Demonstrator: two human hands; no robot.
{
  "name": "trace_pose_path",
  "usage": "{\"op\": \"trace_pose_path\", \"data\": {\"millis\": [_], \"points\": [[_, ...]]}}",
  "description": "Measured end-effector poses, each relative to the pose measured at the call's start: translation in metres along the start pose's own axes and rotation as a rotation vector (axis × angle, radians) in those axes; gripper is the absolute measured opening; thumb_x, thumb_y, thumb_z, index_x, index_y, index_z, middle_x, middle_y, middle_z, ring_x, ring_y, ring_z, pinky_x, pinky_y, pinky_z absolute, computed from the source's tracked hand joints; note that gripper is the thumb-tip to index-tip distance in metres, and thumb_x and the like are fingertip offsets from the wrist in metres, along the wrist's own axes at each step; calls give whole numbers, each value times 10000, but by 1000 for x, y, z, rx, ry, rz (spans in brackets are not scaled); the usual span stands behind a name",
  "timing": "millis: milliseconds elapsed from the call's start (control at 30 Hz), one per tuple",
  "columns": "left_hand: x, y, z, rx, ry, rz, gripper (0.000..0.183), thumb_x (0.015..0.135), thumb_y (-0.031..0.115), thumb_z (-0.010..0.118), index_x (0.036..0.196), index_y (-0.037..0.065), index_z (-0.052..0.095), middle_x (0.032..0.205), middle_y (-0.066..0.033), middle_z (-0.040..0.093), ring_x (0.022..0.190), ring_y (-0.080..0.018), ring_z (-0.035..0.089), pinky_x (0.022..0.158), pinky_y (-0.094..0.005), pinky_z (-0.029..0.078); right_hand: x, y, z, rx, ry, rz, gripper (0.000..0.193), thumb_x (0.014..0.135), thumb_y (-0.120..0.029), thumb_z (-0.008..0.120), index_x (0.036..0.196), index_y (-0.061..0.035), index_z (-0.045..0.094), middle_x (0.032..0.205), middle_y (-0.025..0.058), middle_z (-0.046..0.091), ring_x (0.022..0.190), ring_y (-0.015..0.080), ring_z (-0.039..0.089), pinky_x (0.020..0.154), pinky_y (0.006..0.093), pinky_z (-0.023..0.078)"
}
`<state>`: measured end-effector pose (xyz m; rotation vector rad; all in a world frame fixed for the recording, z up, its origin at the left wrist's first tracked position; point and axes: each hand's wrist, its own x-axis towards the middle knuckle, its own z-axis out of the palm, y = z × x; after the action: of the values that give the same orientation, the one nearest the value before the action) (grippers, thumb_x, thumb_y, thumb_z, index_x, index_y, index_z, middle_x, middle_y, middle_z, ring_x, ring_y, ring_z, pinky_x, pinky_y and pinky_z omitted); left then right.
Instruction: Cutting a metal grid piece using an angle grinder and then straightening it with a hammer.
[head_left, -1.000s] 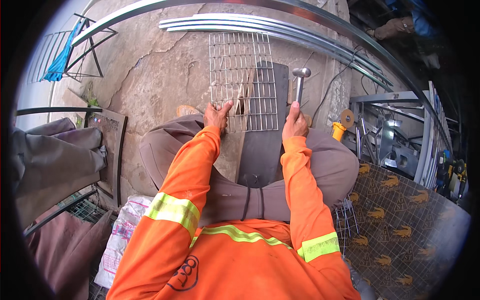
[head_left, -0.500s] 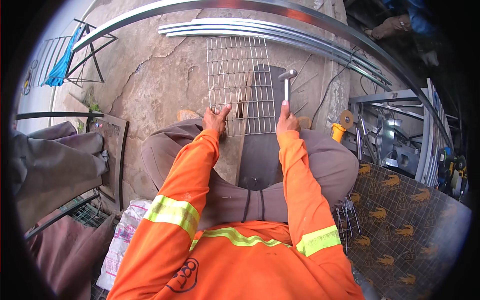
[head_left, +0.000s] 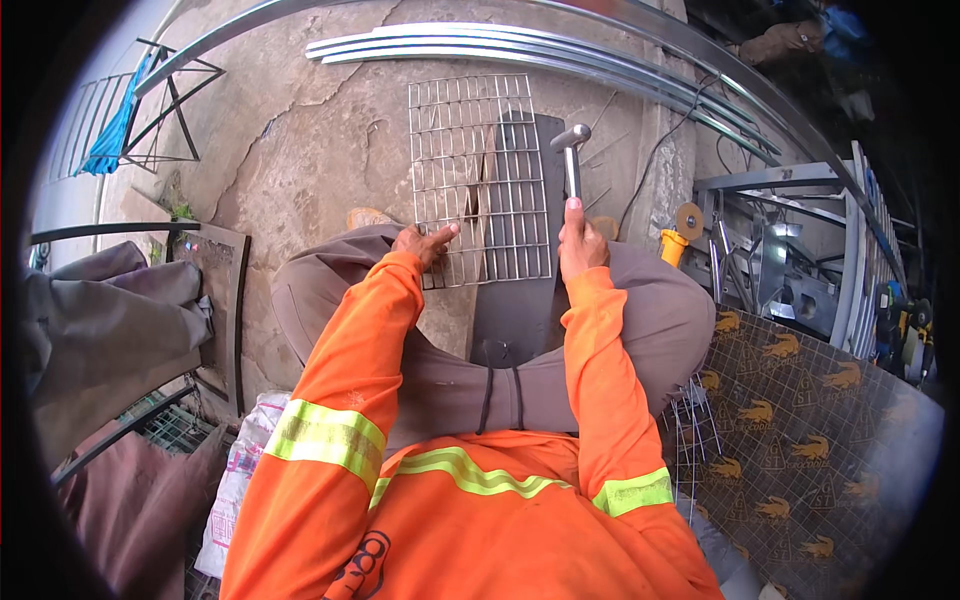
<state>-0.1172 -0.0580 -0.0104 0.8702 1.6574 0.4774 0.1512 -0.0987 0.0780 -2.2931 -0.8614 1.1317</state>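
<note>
My left hand [head_left: 428,243] grips the near left edge of a wire mesh panel [head_left: 445,142], its fingers closed round the bars and the thumb lying over them. The panel is a rectangular metal grid, stretching away from me. In my right hand [head_left: 582,245] is a hammer [head_left: 572,160], held upright by its handle with the metal head at the top. The hammer stands beside the panel's right edge, apart from it. Under the mesh lies a dark flat plate [head_left: 515,325], partly hidden by the grid.
Long shiny metal bars [head_left: 450,42] lie on the concrete floor beyond the panel. A yellow angle grinder [head_left: 673,246] stands right of my knee, near a metal frame [head_left: 770,185]. A patterned dark board [head_left: 800,430] is at the lower right, a white sack [head_left: 240,480] at the lower left.
The mesh panel's near edge and my left hand have come slightly closer to me. The hammer has dropped a little and its head has turned slightly. Both hands keep their holds.
</note>
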Motion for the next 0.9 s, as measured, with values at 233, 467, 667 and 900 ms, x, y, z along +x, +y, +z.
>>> {"op": "trace_pose_path", "data": {"millis": [233,467,667,900], "points": [[10,-6,-5,404,-102,-158,1241,562,825,707,1283,-163,496,1265,-287,573,1263,-350,517,1087,-387,377,-19,33,-4,3,-5,32,791,890,-756,353,784,-37,665,749,118,658,792,304,634,802,396,469],[10,6,7,-275,-41,-251,981,666,481,875,1311,-96,413,1120,-215,631,952,-289,658,772,-409,567,-16,40,-2,-59,-49,136,810,875,-777,347,735,-33,638,694,104,645,754,297,640,765,404,479],[-1,24,13,-363,-131,-189,629,728,455,845,1110,72,524,942,-99,650,680,-166,623,531,-294,481,-26,23,-7,97,19,18,760,912,-721,382,724,-19,603,641,89,588,683,249,604,722,380,472],[-4,27,19,-298,-17,-86,504,756,403,841,943,83,500,811,-82,667,621,-153,622,479,-281,457,-26,-10,-7,441,305,-575,533,1017,-481,463,709,-46,467,604,-22,399,520,63,359,483,242,301]]}}
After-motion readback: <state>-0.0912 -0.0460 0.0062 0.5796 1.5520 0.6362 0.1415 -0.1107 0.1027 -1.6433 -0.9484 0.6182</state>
